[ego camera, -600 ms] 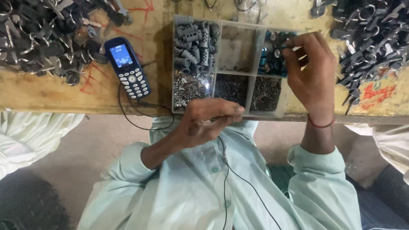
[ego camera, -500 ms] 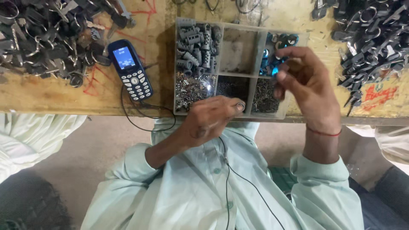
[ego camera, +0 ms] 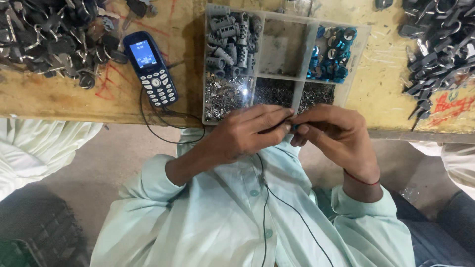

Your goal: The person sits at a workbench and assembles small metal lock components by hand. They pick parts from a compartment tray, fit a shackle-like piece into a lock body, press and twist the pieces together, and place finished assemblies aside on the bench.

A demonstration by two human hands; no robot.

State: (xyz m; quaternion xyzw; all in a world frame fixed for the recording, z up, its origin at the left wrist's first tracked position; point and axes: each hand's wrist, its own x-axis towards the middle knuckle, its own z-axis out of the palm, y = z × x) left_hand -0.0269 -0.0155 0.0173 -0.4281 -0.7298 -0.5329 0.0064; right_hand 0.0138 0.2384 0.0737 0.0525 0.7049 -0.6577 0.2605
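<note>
Wooden workbench [ego camera: 381, 74], yellowish and scuffed, spans the top of my view; both hands meet just below its near edge, in front of a pale green shirt [ego camera: 222, 212]. My left hand [ego camera: 247, 133] and right hand [ego camera: 336, 138] are brought fingertip to fingertip, pinching a small part [ego camera: 294, 126] between them. Only a sliver of blue shows at the contact; the fingers cover the rest, so I cannot tell its shape, its long axis or which way it points. Both grips are pressed together, thumbs against forefingers, none spread.

Just above the hands, touching the bench edge, lies a clear compartment tray [ego camera: 357, 54]. Its upper left cell holds grey ribbed cylinders [ego camera: 230, 37]; the upper middle cell shows bare floor; the upper right cell holds blue round caps [ego camera: 330, 54]. The lower cells hold fine metal pieces [ego camera: 227, 96], the leftmost glinting.

Left of the tray lies a dark blue keypad phone [ego camera: 151, 69], screen lit, a black cable [ego camera: 158, 128] looping from its lower end. Heaps of dark keys [ego camera: 49, 34] occupy the bench's far left, and a second heap [ego camera: 435, 44] its far right. A red thread [ego camera: 361, 179] circles the right wrist.
</note>
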